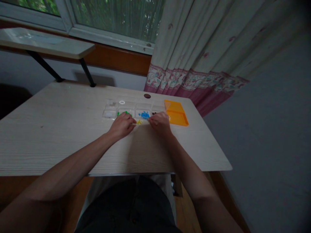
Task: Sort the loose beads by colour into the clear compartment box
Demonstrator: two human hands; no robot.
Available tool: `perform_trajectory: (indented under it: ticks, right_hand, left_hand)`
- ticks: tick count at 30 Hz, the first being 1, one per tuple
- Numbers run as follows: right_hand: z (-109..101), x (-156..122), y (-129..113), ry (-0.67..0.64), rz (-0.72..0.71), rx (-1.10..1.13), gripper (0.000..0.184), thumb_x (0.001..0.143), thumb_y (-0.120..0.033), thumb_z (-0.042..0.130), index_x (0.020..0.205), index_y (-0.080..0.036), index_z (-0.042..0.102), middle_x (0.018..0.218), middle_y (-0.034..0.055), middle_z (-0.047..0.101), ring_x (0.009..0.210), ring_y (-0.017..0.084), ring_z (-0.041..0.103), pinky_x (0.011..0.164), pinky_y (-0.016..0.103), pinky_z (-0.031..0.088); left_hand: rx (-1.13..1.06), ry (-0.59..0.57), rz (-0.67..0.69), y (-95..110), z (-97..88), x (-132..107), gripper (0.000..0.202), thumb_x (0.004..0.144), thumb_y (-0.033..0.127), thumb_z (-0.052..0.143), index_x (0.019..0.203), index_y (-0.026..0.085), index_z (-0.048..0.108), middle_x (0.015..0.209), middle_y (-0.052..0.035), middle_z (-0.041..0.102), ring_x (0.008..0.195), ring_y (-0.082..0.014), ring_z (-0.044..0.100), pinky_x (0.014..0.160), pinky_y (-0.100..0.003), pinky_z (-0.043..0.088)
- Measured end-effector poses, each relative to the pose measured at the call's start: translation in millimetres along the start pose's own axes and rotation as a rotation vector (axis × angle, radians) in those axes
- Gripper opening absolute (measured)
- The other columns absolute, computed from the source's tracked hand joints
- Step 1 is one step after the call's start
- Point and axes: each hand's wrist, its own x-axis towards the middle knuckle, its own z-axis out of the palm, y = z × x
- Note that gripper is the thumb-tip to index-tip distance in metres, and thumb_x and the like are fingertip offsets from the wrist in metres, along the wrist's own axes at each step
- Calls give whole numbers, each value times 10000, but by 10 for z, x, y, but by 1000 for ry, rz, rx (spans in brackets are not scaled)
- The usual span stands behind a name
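Note:
A clear plastic compartment box lies open on the table, with small green pieces, blue pieces and dark red pieces in separate compartments. At its near edge, my left hand is closed, fingertips pinched beside a few small yellow pieces. Facing it, my right hand is also closed in a pinch, close to the blue pieces and partly covering the dark red ones. What either pinch holds is too small to tell.
An orange tray lies just right of the box. A raised shelf on black legs stands at the table's back left. Behind the pale wooden table are a window and a floral curtain. A round dark spot marks the tabletop's back.

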Motion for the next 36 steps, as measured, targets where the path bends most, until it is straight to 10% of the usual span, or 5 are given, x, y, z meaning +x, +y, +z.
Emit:
perform_trajectory:
  ticks: [7,36]
  right_hand:
    - [82,-36,-233,-202,-137,37,215,922,-293,606,1088,-267,742,1075,59,703,1070,238,522,918,380,323]
    - [51,-32,-313,-236,-90,84,164,922,-297,601,971,-225,741,1026,75,698,1055,246,530,919,390,328]
  left_hand:
    - [39,-25,7,23,0,-15,217,905,277,582,1035,182,726,956,-96,640,980,-263,528,875,-405,449]
    - [-15,-74,49,1,-85,-22,266,947,247,490,1008,186,741,937,-107,650,964,-250,542,884,-414,442]
